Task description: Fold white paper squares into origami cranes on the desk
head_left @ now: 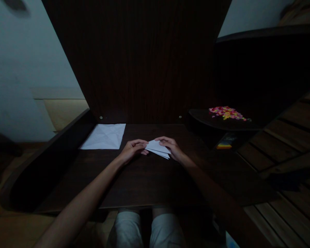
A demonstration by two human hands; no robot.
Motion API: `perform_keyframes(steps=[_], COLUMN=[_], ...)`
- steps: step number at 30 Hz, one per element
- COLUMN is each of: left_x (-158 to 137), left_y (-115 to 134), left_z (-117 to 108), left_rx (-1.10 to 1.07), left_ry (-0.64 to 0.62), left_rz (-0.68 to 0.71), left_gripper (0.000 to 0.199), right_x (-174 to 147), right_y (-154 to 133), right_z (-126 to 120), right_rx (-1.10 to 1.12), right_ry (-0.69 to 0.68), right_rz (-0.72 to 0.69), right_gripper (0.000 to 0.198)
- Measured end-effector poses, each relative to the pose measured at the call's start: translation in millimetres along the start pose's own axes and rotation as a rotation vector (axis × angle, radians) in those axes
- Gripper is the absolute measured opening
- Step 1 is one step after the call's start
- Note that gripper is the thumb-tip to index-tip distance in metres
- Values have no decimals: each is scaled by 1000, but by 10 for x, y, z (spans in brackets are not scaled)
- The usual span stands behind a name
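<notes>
Our left hand (132,148) and right hand (171,147) pinching a folded white paper (157,148) between closed fingers, on our dark desk (144,179), creased white sheet (104,136) lying apart, far left.

a creased white sheet of paper (104,136) lies flat at the back left of the dark wooden desk (144,179). on a side shelf (222,122) to the right sits a heap of small pink and yellow bits (226,112), possibly paper scraps.
</notes>
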State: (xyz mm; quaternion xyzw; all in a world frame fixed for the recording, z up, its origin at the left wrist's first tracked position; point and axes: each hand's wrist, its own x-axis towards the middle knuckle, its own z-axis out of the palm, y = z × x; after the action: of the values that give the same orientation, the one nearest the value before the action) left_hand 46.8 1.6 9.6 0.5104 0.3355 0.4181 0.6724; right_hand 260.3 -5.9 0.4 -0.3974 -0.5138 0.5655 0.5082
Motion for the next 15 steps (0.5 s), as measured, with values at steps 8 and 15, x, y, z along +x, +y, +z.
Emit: perform_keyframes(steps=[8,15], left_x=[-32,-24], left_y=[-20,-13], left_z=[-16,-36], left_rx=[165,252], left_ry=[-143,-120], left_rz=[-89,-54], left_gripper=[42,36], right_x=[5,-6], right_y=[58,36], right_z=[-39,-30], right_rx=[-70,-73], right_ry=[-206,-230], right_rz=[-32,39], right_gripper=[57,62])
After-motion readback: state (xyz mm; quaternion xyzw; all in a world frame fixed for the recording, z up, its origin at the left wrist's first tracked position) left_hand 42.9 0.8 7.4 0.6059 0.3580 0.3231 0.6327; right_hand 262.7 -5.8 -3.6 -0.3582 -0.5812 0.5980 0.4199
